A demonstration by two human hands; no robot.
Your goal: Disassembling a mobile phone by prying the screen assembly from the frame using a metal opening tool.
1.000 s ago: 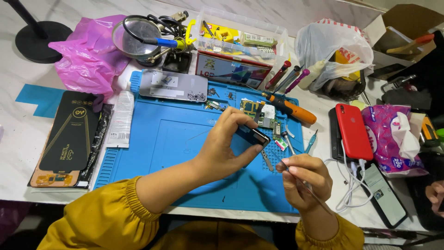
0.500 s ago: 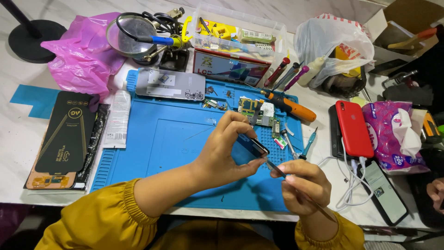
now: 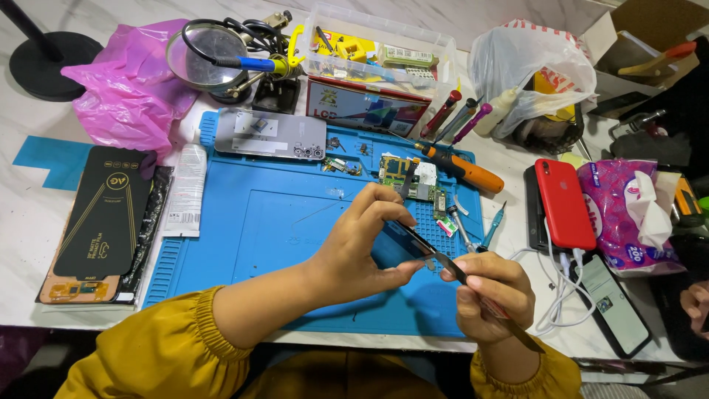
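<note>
Since half a second ago the two hands have drawn slightly closer together above the blue silicone repair mat (image 3: 244, 244), and the tip of the thin dark metal tweezers (image 3: 450, 267) now meets the small dark flat part (image 3: 415, 240) rather than sitting just below it.

The left hand (image 3: 362, 247) pinches that dark part between thumb and fingertips, holding it tilted in the air over the right half of the mat. The right hand (image 3: 491, 295) is curled shut around the tweezers, whose points touch the part's lower end.

The mat lies on a pale marble-patterned tabletop (image 3: 29, 222). On its far edge rest a grey phone back plate (image 3: 269, 135) and a green circuit board (image 3: 410, 177), with an orange-handled screwdriver (image 3: 461, 168) beside them. A black screen-protector package (image 3: 103, 214) lies left of the mat, a crumpled pink plastic bag (image 3: 125, 96) behind it. A red phone (image 3: 565, 203) lies to the right, next to a purple tissue pack (image 3: 628, 214).

The surrounding objects have not shifted between frames; the view sits a little differently.
</note>
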